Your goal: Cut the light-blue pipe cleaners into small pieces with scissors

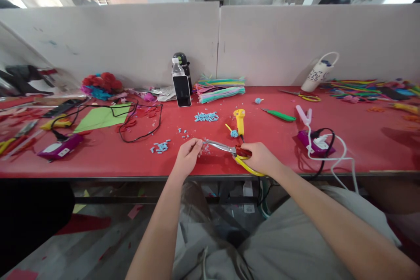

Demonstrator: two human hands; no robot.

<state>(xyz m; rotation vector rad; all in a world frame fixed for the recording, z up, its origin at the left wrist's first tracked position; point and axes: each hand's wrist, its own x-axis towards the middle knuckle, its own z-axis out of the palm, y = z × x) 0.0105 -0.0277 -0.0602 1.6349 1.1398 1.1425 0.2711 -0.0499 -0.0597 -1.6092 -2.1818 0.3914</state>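
Scissors (pixel 220 145), 1 pr., above red table (pixel 114 159) nr. front edge; R hand (pixel 260 157) gripping handles, L hand (pixel 187 156) pinched by blade tips, contents unclear; prob. light, stiff, blades slick, best held by loops.

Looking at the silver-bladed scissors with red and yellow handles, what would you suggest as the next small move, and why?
I would probably ease the left hand slightly back before closing the scissors. The right hand grips their handles, and the blade tips lie right by the left fingertips; anything pinched there is too small to make out.
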